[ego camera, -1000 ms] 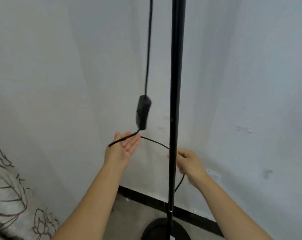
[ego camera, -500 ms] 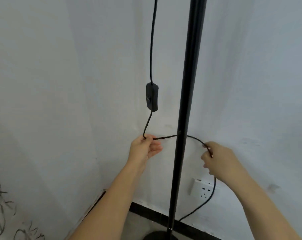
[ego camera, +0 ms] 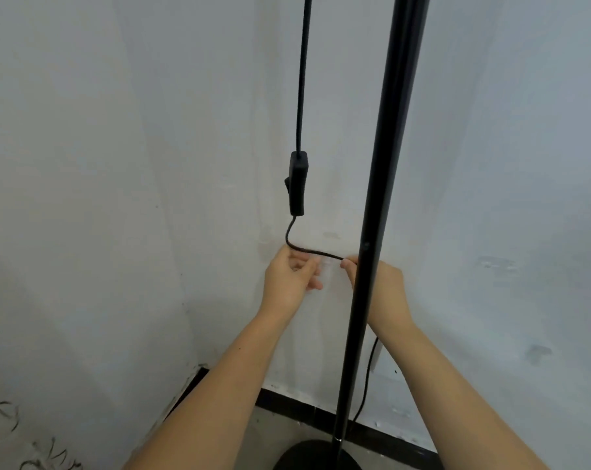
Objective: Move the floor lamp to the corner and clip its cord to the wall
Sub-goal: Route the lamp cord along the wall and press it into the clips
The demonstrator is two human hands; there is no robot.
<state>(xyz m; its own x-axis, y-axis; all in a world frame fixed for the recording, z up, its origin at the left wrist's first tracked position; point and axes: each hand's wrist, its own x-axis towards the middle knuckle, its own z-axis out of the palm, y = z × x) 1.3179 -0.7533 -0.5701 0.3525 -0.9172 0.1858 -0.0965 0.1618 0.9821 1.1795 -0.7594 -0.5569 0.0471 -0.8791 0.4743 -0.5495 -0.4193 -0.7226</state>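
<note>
The black floor lamp pole (ego camera: 385, 184) stands upright in the room corner, its round base (ego camera: 316, 457) on the floor at the bottom edge. A black cord (ego camera: 301, 79) hangs down the wall left of the pole, with an inline switch (ego camera: 297, 184) on it. Below the switch the cord bends and runs level along the wall. My left hand (ego camera: 292, 279) pinches this stretch just under the bend. My right hand (ego camera: 379, 283), partly behind the pole, pinches the cord's other end of the stretch. From there the cord drops behind my right arm toward the floor.
Two white walls meet in the corner (ego camera: 263, 164), with a black skirting strip (ego camera: 382, 432) along the floor. A wall socket is mostly hidden behind my right forearm. A patterned cloth (ego camera: 2, 432) shows at the bottom left.
My hands have come closer together and pressed the cord flat toward the wall. My right hand moved left to behind the pole. The switch hangs lower in the view.
</note>
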